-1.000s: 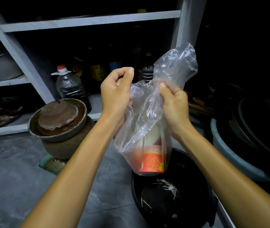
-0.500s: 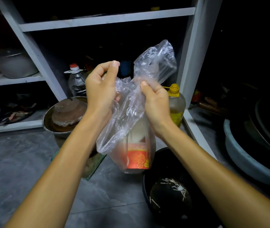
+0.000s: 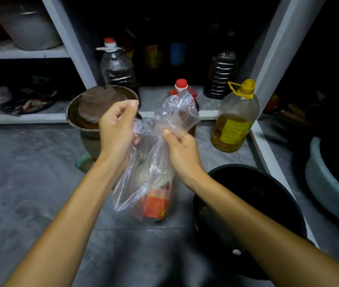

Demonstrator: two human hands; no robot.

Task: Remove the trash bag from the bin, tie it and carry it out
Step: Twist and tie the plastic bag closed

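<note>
The round black plastic bin (image 3: 253,206) sits just right of and below the grip, already emptied of the clear thin plastic trash bag (image 3: 150,179), which hangs between both hands, an orange carton inside. The tying step is in hand: the left hand (image 3: 115,129) and right hand (image 3: 182,150) each pinch a gathered corner of the bag's mouth. Next, crossing and knotting these ears seems called for.

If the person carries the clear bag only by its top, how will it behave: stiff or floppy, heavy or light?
The bag looks thin and crumpled, so likely floppy. Its bottom hangs full around an orange carton, so it would probably swing. Both the left hand and right hand pinch it easily, suggesting light weight.
</note>
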